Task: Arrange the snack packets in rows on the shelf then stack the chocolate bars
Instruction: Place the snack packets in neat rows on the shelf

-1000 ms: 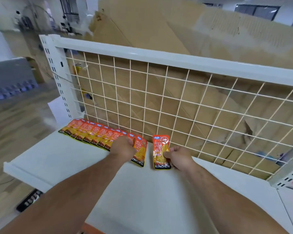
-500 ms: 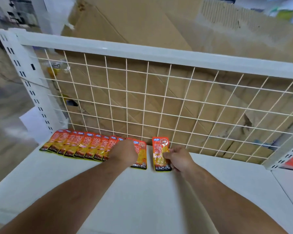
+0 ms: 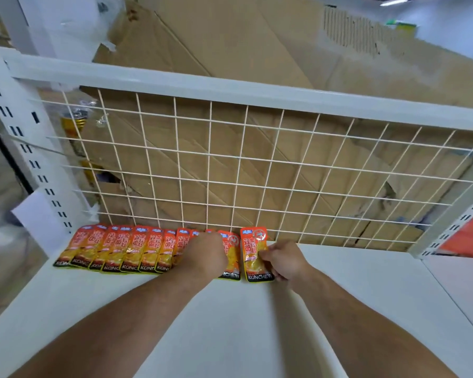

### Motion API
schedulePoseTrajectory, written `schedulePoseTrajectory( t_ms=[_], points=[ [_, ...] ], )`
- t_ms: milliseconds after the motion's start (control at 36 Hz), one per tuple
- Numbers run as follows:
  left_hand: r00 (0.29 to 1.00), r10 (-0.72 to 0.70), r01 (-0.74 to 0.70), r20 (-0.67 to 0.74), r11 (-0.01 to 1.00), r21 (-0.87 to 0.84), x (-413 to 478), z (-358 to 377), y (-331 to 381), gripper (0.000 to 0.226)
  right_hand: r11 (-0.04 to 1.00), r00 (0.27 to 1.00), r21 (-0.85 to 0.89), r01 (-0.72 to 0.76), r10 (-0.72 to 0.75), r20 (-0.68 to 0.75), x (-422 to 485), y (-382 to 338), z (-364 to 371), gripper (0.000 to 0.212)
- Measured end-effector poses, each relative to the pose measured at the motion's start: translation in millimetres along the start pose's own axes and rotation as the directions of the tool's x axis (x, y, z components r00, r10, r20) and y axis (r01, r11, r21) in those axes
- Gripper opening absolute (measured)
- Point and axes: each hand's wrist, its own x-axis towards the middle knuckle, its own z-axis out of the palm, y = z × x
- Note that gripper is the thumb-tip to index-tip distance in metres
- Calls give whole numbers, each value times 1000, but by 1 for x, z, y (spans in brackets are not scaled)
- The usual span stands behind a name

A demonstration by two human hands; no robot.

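A row of several orange snack packets (image 3: 112, 249) lies overlapped along the back of the white shelf (image 3: 230, 323), against the wire grid. My left hand (image 3: 206, 255) rests with curled fingers on the packets at the right end of that row. A single orange packet (image 3: 253, 251) lies just right of the row, a small gap apart. My right hand (image 3: 284, 260) pinches this packet at its right edge. No chocolate bars are in view.
A white wire grid (image 3: 257, 173) backs the shelf, with flattened cardboard (image 3: 216, 64) behind it. White slotted uprights stand at the left (image 3: 25, 148) and right (image 3: 459, 222). Something orange (image 3: 470, 238) shows at the far right edge.
The view has swung left and down slightly. Both hands stay on the packets; the single packet sits nearly upright beside the row now, a bit closer to the grid.
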Motion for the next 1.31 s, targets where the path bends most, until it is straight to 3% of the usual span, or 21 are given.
schedulePoseTrajectory(
  t_ms=[250, 472, 583, 722, 778, 889, 1306],
  points=[
    [987, 56, -62, -153, 998, -29, -1, -5, -20, 21, 993, 995, -75, -88, 83, -58, 2, -10, 19, 27],
    [980, 70, -75, -188, 997, -19, -4, -13, -33, 26, 980, 990, -149, -128, 119, -69, 3, -19, 35, 37],
    [981, 77, -84, -179, 996, -28, -6, -16, -38, 27, 958, 989, -257, -123, 97, -111, 3, -25, 42, 26],
    [986, 73, -80, -150, 996, -40, -6, -17, -42, 28, 886, 985, -460, -63, -18, -170, 0, -35, 49, 22],
    [987, 69, -76, -148, 996, -43, -7, -17, -43, 28, 838, 983, -543, -57, -49, -178, 0, -36, 51, 9],
    [985, 72, -82, -157, 995, -59, -6, -17, -45, 29, 747, 978, -662, -60, -87, -187, 2, -36, 55, 27],
    [986, 70, -80, -148, 995, -65, -12, -17, -43, 29, 593, 971, -803, -54, -156, -181, -10, -40, 59, 28]
  ],
)
